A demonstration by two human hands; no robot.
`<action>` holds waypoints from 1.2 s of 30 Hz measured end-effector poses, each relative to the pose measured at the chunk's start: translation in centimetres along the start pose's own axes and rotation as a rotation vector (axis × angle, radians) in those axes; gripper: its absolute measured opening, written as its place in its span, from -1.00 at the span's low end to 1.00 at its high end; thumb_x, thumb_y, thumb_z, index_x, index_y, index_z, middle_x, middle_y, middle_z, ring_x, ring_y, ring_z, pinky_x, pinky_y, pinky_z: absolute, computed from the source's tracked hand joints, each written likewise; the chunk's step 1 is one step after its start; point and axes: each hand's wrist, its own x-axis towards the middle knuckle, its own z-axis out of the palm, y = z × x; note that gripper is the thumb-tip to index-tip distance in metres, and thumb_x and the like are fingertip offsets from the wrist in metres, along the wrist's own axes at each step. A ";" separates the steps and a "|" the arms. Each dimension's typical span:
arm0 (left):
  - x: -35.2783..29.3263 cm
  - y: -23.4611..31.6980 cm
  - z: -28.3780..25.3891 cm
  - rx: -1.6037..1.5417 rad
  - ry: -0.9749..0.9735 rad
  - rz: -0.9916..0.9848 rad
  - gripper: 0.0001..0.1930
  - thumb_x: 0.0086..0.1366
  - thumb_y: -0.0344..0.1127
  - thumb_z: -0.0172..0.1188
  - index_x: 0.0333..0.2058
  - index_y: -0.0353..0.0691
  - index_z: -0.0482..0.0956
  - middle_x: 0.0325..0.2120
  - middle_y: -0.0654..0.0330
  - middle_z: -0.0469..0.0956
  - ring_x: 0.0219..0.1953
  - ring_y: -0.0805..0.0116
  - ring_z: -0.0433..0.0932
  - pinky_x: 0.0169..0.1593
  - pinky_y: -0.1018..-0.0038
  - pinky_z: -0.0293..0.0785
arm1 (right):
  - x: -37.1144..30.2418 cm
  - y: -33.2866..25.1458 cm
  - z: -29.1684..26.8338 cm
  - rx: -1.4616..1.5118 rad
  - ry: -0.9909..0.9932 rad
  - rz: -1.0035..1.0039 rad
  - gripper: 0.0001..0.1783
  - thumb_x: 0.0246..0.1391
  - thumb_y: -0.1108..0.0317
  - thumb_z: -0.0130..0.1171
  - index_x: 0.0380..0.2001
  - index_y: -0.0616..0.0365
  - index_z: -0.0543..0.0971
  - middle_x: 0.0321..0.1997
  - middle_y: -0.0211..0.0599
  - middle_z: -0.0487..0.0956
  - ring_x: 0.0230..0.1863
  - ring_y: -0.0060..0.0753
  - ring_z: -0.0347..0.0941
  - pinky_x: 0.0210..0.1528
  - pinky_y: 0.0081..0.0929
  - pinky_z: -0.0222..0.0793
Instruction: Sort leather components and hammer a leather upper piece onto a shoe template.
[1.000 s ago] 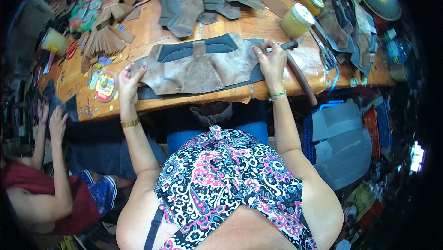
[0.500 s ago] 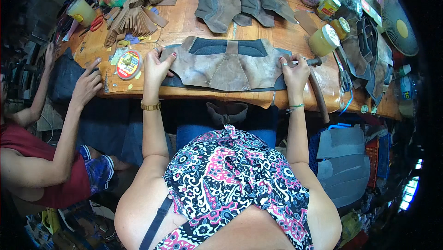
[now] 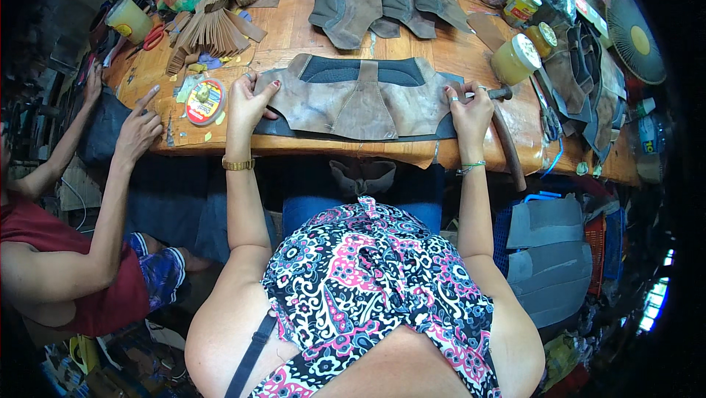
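Note:
A stitched brown leather shoe upper [image 3: 362,108] with a dark lining lies spread across the near part of the wooden table. My left hand [image 3: 251,97] pinches its left end between thumb and fingers. At the opposite end, my right hand [image 3: 469,106] grips the right edge the same way. A dark backing shows beneath the leather along its lower rim. Just right of my right hand lies a hammer [image 3: 509,141], its handle reaching over the table's front edge. A round tin with a red rim [image 3: 204,101] sits left of my left hand.
On the left, a person in a red top holds a hand [image 3: 138,132] near the table's edge. Stacked dark leather pieces [image 3: 346,1] lie at the back, tan strips [image 3: 213,30] at back left. Jars of yellowish glue [image 3: 515,60], scissors [image 3: 548,117] and more uppers crowd the right.
Both my hands keep their hold on the shoe upper, which has barely shifted. The other person's hand on the left has moved slightly, with one finger pointing out.

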 end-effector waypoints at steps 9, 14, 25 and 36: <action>0.3 -0.4 0.7 0.180 0.008 -0.019 -0.70 0.20 -0.35 0.41 -0.25 -0.48 0.55 -0.53 0.12 0.62 -0.60 0.30 0.63 -0.64 0.44 0.55 | -0.5 -0.9 0.0 -0.124 0.051 -0.099 -0.55 -0.08 0.25 0.52 -0.22 0.30 0.56 -0.10 0.01 0.50 -0.09 0.13 0.53 -0.17 -0.13 0.46; -2.0 1.6 2.4 0.958 0.358 0.264 -0.44 0.16 -0.17 0.45 0.06 -0.36 0.52 -0.02 -0.19 0.54 0.02 -0.16 0.57 0.01 -0.03 0.48 | -0.8 -2.3 0.5 -0.198 0.209 -0.215 -0.52 -0.08 0.31 0.50 -0.12 0.21 0.52 0.03 -0.02 0.43 0.02 0.09 0.46 -0.11 -0.11 0.45; -3.9 -2.6 7.0 1.072 0.015 0.534 -0.16 0.43 0.19 0.04 0.44 -0.33 0.14 0.43 -0.30 0.08 0.47 -0.22 0.10 0.48 -0.02 -0.04 | -1.3 1.2 0.7 0.009 -0.275 -0.237 -0.74 0.10 0.33 0.34 -0.17 0.22 0.64 -0.05 -0.17 0.59 0.03 -0.01 0.50 0.12 -0.09 0.38; -2.3 -3.5 7.0 1.162 -0.082 0.368 0.07 0.30 0.41 0.07 0.44 -0.42 0.05 0.43 -0.30 0.09 0.49 -0.17 0.06 0.49 0.05 -0.02 | -2.7 5.5 -0.9 -0.361 -0.316 -0.500 -0.42 0.32 0.17 0.12 0.35 0.10 0.39 0.42 -0.13 0.40 0.47 -0.11 0.26 0.51 0.12 -0.05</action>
